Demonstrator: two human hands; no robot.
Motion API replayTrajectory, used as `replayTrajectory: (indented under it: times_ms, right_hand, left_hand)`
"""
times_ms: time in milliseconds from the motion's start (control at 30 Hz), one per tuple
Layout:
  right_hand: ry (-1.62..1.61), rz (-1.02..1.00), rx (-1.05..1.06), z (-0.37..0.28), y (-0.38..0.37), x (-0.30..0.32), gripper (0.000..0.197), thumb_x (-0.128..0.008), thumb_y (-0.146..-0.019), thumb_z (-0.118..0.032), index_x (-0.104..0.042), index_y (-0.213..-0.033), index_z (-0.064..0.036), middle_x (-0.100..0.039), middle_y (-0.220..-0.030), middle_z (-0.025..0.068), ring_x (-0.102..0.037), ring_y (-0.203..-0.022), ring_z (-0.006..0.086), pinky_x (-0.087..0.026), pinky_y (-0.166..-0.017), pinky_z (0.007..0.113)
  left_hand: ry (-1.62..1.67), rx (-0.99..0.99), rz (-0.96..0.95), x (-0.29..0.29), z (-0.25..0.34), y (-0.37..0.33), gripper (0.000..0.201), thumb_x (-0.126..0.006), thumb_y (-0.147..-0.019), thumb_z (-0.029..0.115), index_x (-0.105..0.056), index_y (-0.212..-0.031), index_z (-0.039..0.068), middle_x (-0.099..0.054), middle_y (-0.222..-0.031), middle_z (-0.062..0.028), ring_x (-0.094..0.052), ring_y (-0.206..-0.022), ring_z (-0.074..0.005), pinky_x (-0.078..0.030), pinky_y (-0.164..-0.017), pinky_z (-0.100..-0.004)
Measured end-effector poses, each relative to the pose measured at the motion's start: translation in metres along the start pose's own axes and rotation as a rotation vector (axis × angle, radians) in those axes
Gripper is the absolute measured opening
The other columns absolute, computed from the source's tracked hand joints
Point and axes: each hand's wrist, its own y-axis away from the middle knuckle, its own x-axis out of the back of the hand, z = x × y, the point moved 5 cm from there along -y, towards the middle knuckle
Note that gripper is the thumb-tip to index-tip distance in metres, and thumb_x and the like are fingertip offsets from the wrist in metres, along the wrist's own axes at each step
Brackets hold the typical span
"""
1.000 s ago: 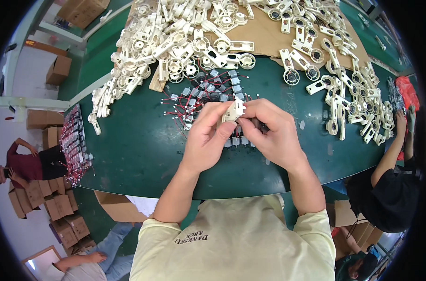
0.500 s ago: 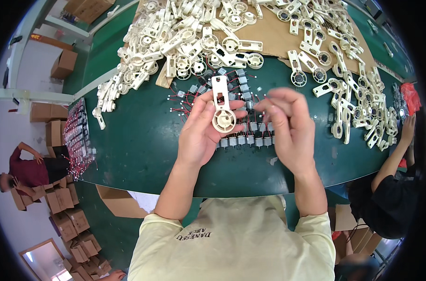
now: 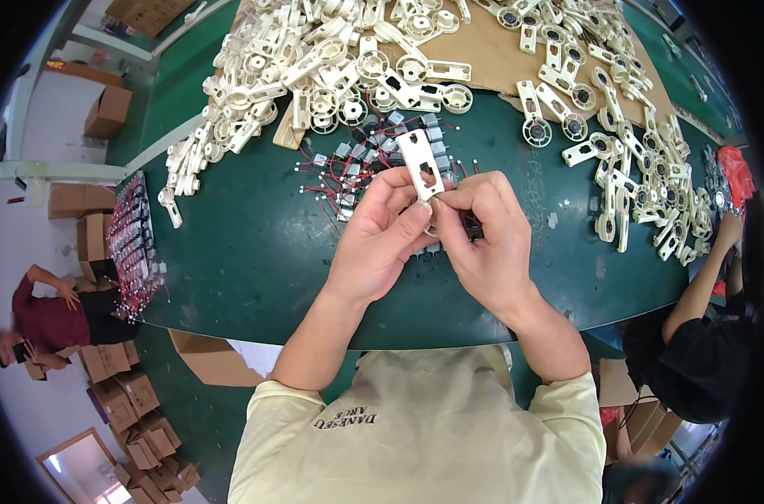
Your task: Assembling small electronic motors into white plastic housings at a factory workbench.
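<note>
My left hand (image 3: 378, 239) is closed round a cream plastic housing with a slotted, flat handle (image 3: 420, 160), held tilted over the green table. Its round end is mostly hidden behind my fingers. Against the neck of that housing, my right hand (image 3: 487, 239) presses thumb and forefinger together in a pinch; whatever lies between those fingertips is too small or covered to make out. Just beyond my hands lies a cluster of small grey motors (image 3: 357, 160) with red and dark wires and white plugs, some of them hidden behind my hands.
A heap of cream housings (image 3: 315, 67) covers the far left on cardboard (image 3: 474, 63). More housings with dark round inserts (image 3: 642, 185) spread along the right. Bundled wired motors (image 3: 134, 244) lie at the left edge. A co-worker's arm (image 3: 701, 277) reaches in at the right.
My right hand has moved left and in to the housing, its fingertips now at the neck. The housing has tilted and its ring has gone behind my fingers.
</note>
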Motion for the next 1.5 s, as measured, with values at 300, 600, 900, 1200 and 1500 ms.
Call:
replayTrajectory:
  times_ms: [300, 600, 900, 1200, 1500]
  right_hand:
    - [-0.107, -0.215, -0.290, 0.011, -0.005, 0.003, 0.028, -0.069, -0.084, -0.001, -0.060, -0.111, -0.0034, -0.065, -0.100, 0.0120, -0.066, -0.086, 0.0247, -0.054, -0.070, 0.033]
    - [-0.220, -0.379, -0.270, 0.011, 0.003, 0.002, 0.023, -0.071, -0.083, -0.002, -0.060, -0.104, -0.0041, -0.066, -0.088, 0.0089, -0.066, -0.077, 0.0188, -0.052, -0.069, 0.030]
    - [-0.605, -0.274, -0.532, 0.017, 0.004, 0.012, 0.025, -0.061, -0.088, 0.005, -0.055, -0.112, 0.0009, -0.065, -0.094, 0.0107, -0.062, -0.081, 0.0137, -0.051, -0.071, 0.026]
    - [0.057, -0.239, -0.198, 0.004, -0.011, 0.015, 0.026, -0.076, -0.078, 0.002, -0.066, -0.101, -0.0016, -0.063, -0.090, 0.0069, -0.061, -0.076, 0.0138, -0.048, -0.064, 0.026]
    - [-0.353, -0.164, -0.345, 0.020, -0.002, 0.002, 0.022, -0.071, -0.084, 0.003, -0.063, -0.104, 0.0006, -0.062, -0.093, 0.0058, -0.063, -0.078, 0.0091, -0.054, -0.068, 0.024]
  left_hand:
    - [0.108, -0.196, 0.147, 0.019, 0.016, -0.008, 0.025, -0.053, -0.099, 0.006, -0.045, -0.122, 0.002, -0.057, -0.127, -0.0169, -0.057, -0.122, -0.0284, -0.052, -0.101, -0.0414]
    - [0.079, -0.225, 0.168, 0.019, 0.011, -0.008, 0.024, -0.057, -0.097, 0.005, -0.047, -0.120, 0.004, -0.061, -0.121, -0.0137, -0.061, -0.109, -0.0199, -0.053, -0.093, -0.0354]
    - [0.082, -0.146, 0.129, 0.014, 0.009, -0.003, 0.020, -0.055, -0.100, 0.009, -0.047, -0.118, 0.005, -0.058, -0.123, -0.0112, -0.060, -0.110, -0.0167, -0.053, -0.093, -0.0340]
    - [-0.097, -0.282, 0.059, 0.012, 0.010, -0.008, 0.063, -0.062, -0.093, 0.003, -0.029, -0.147, 0.001, -0.045, -0.138, -0.0134, -0.053, -0.126, -0.0274, -0.047, -0.103, -0.0382]
    - [-0.167, -0.131, 0.050, 0.014, -0.004, -0.007, 0.045, -0.066, -0.090, -0.002, -0.048, -0.132, -0.004, -0.063, -0.120, -0.0109, -0.062, -0.108, -0.0154, -0.053, -0.092, -0.0297]
